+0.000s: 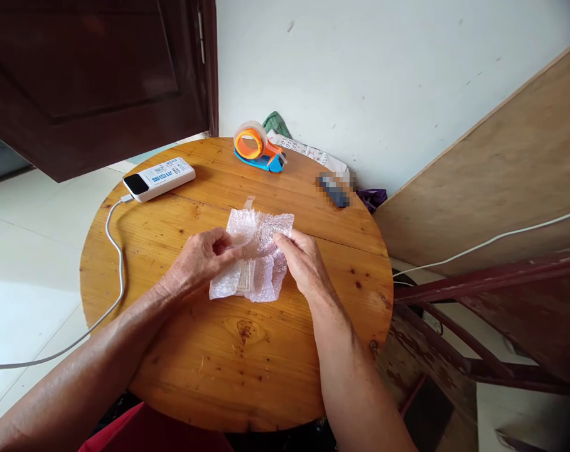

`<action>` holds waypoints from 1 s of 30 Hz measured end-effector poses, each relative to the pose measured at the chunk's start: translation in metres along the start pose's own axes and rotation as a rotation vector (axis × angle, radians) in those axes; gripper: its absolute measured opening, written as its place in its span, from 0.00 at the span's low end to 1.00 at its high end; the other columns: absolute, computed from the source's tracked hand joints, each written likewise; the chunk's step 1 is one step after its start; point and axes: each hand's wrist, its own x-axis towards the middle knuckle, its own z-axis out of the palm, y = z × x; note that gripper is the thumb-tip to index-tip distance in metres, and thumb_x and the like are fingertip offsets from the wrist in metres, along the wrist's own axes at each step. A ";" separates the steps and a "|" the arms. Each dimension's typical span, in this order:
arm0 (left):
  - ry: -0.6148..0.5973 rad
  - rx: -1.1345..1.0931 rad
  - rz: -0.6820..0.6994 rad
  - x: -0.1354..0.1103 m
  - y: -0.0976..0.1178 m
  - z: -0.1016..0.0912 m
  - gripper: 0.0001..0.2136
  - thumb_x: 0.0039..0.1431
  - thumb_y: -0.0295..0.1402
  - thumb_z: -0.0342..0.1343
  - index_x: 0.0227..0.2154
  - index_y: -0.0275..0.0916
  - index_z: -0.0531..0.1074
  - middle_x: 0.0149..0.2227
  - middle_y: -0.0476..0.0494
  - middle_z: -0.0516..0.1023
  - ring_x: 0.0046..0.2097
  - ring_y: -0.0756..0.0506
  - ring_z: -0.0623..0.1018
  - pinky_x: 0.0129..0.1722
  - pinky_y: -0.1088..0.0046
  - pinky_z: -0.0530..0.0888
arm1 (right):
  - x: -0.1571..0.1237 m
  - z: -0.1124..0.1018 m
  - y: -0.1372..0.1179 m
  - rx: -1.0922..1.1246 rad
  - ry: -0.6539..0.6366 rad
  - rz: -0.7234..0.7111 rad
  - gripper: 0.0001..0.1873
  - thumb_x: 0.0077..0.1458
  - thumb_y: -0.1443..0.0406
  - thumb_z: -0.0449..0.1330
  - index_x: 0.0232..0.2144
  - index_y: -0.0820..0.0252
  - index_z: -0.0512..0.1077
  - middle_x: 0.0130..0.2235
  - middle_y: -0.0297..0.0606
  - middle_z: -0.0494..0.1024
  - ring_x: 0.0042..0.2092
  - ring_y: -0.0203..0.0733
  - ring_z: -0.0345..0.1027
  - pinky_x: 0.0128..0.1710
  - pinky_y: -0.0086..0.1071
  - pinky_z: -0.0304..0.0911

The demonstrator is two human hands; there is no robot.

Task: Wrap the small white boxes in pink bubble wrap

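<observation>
In the head view, the round wooden bench (242, 383) is bounded by a curved rim running from the left of the frame, under the forearms, to the right. At its far edge, near the wall (360, 75), a tape dispenser (259, 162) is set at top centre; a white device (165, 181) with a cable (121, 251) is placed upper left, and a blurred dark object (334, 190) upper right. Room for moving is left on the bare wood at lower centre and on both sides. The bubble wrap (268, 233) is held at the centre of the frame between the hands: its left part is pinched by the left hand (207, 251), its upper right part by the right hand (304, 260). The wrap is clear, pinkish and crumpled; something beige is seen at its lower middle, and a small clear strip (250, 201) is seen at its top edge.
</observation>
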 end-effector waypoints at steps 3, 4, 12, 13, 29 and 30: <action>0.067 -0.095 -0.063 0.005 -0.005 -0.006 0.10 0.48 0.39 0.54 0.21 0.37 0.68 0.19 0.52 0.66 0.23 0.52 0.64 0.22 0.77 0.59 | 0.000 -0.007 -0.003 -0.138 0.041 -0.055 0.16 0.55 0.59 0.54 0.18 0.57 0.59 0.20 0.27 0.57 0.24 0.33 0.52 0.25 0.28 0.47; 0.120 -0.116 -0.079 0.007 -0.007 -0.008 0.09 0.47 0.38 0.54 0.21 0.37 0.69 0.19 0.52 0.67 0.23 0.52 0.65 0.22 0.77 0.60 | 0.001 -0.010 -0.003 -0.179 0.063 -0.065 0.16 0.56 0.59 0.53 0.19 0.57 0.61 0.20 0.27 0.59 0.24 0.34 0.53 0.26 0.28 0.48; 0.279 -0.089 -0.124 0.020 -0.026 -0.011 0.10 0.46 0.40 0.56 0.27 0.38 0.72 0.20 0.51 0.72 0.22 0.50 0.69 0.21 0.77 0.63 | 0.010 -0.021 0.008 -0.673 0.247 0.076 0.09 0.55 0.63 0.57 0.38 0.58 0.72 0.29 0.37 0.76 0.33 0.45 0.69 0.34 0.33 0.58; 0.280 -0.051 -0.116 0.021 -0.027 -0.011 0.11 0.46 0.40 0.56 0.30 0.38 0.73 0.21 0.51 0.73 0.22 0.50 0.69 0.21 0.77 0.63 | 0.011 -0.020 0.010 -0.716 0.253 0.088 0.12 0.54 0.64 0.57 0.42 0.58 0.72 0.32 0.39 0.78 0.35 0.47 0.70 0.35 0.35 0.60; 0.051 0.151 0.180 -0.002 0.006 -0.024 0.27 0.62 0.52 0.48 0.51 0.35 0.72 0.44 0.38 0.80 0.45 0.39 0.78 0.39 0.67 0.73 | -0.009 -0.026 -0.025 -0.221 -0.140 -0.215 0.21 0.65 0.55 0.51 0.25 0.60 0.71 0.24 0.33 0.74 0.28 0.36 0.67 0.32 0.29 0.61; 0.022 0.136 0.181 -0.004 0.007 -0.026 0.27 0.63 0.53 0.47 0.52 0.35 0.71 0.44 0.38 0.80 0.46 0.39 0.78 0.41 0.66 0.73 | -0.011 -0.030 -0.027 -0.142 -0.222 -0.202 0.21 0.65 0.54 0.52 0.25 0.60 0.72 0.25 0.33 0.75 0.29 0.35 0.68 0.33 0.29 0.62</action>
